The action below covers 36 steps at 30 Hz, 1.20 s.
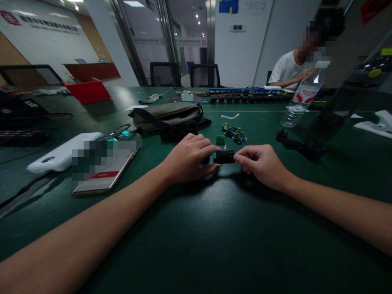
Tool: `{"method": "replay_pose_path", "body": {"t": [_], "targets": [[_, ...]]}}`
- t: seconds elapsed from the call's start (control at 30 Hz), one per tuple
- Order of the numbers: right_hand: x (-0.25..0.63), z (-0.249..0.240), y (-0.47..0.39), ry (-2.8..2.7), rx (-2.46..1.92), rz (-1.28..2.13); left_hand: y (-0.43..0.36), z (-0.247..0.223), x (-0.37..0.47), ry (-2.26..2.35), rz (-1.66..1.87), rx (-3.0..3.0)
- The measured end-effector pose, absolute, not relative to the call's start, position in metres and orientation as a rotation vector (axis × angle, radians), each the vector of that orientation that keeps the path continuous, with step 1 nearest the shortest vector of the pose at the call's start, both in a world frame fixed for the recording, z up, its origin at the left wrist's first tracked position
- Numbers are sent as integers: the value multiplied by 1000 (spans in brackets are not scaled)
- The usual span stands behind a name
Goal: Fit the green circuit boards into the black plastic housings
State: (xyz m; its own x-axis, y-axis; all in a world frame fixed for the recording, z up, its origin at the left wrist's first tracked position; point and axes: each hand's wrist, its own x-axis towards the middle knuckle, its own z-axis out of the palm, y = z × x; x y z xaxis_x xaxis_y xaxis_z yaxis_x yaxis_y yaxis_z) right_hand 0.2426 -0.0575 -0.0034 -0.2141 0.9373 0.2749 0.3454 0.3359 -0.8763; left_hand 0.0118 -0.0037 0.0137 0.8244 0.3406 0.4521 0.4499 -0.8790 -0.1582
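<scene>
Between my hands is a small black rectangular plastic case (226, 157), lying sideways just above or on the green tabletop. A bit of green circuit board shows at its left end. My left hand (191, 159) has thumb and index finger closed around that end; its other fingers are partly hidden. With thumb and fingertips pinched, my right hand (261, 165) grips the case's right end. Just beyond the case stands a small green circuit board (220, 140). Behind it lies a pile of small circuit boards (235, 132) with components on them.
Several black open cases (176, 132) sit before a grey-green pouch (167, 114). Left are a flat boxed item (107, 173) and a white device (61, 153). Right are a black bracket (301, 146), a water bottle (303, 98) and a dark bottle (339, 102). A person (289, 67) sits across the table.
</scene>
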Motion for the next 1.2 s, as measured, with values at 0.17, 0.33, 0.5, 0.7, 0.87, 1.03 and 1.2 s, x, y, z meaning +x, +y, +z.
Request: {"method": "replay_pose_path", "body": {"t": [0.17, 0.33, 0.5, 0.7, 0.87, 1.03, 1.2], "targets": [[242, -2, -58, -1750, -1150, 870, -5, 14, 12, -615, -603, -2764], [242, -1, -58, -1745, -1150, 879, -5, 13, 11, -640, -585, -2788], [242, -2, -58, -1730, -1147, 903, -5, 13, 11, -637, -586, -2788], [241, -1, -58, -1712, -1153, 940, -4, 13, 10, -629, -607, -2789], [241, -2, -58, -1701, -1164, 958, -4, 13, 10, -635, -604, -2797], [242, -3, -58, -1706, -1157, 962, -5, 13, 10, -642, -599, -2799], [242, -3, -58, -1705, -1155, 948, -6, 14, 11, -654, -590, -2801]]}}
